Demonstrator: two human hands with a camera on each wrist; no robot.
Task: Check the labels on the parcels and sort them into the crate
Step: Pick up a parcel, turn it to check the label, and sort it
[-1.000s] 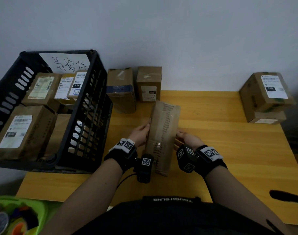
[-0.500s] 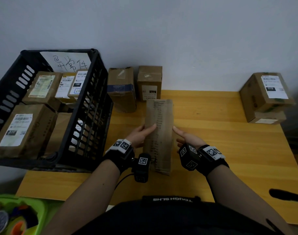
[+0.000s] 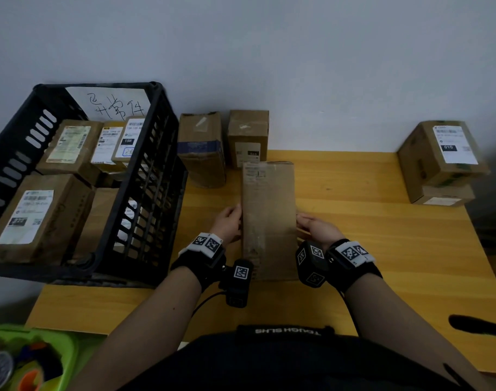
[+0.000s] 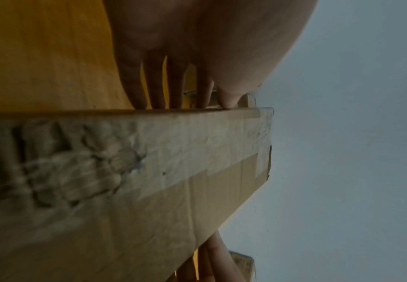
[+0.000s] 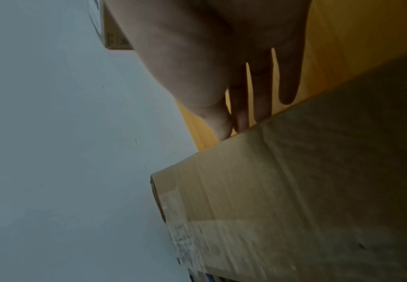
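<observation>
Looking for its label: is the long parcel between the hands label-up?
Cannot tell: long parcel shows plain taped cardboard on top, only small print at its far end.

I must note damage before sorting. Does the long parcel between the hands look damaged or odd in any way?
Yes. The long parcel has wrinkled, bubbled tape along the side facing the left hand, clearest in the left wrist view. No shipping label shows on its upper face. The right hand touches the other side. No tear or crushed corner is visible.
</observation>
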